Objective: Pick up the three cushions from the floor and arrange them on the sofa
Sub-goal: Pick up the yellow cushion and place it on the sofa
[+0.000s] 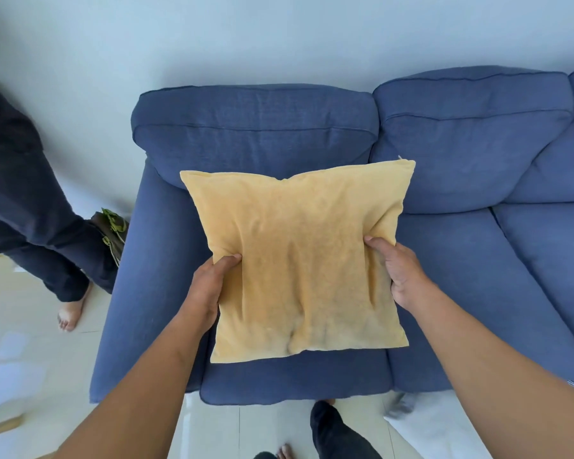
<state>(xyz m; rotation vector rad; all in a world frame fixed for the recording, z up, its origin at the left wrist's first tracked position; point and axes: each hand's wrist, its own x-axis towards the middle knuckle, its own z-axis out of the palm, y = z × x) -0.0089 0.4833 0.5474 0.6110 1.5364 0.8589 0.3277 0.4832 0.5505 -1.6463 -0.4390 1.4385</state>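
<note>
Both hands grip the yellow cushion (299,260) above the blue sofa (478,260). The left hand (209,289) pinches its left edge. The right hand (401,276) clasps its right edge.

A bystander's dark trouser leg (30,193) stands left of the pale wall (212,34); a bare foot (69,313) rests on floor tiles (30,359) below it.

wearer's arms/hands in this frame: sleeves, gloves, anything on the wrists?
Both forearms are bare as far as the frame shows; no sleeve edge is visible. The left hand and right hand wear no gloves, and no watch, band or ring is visible on the parts that show. No markings or cables. Lower down, a dark trouser leg and bare toes appear.
</note>
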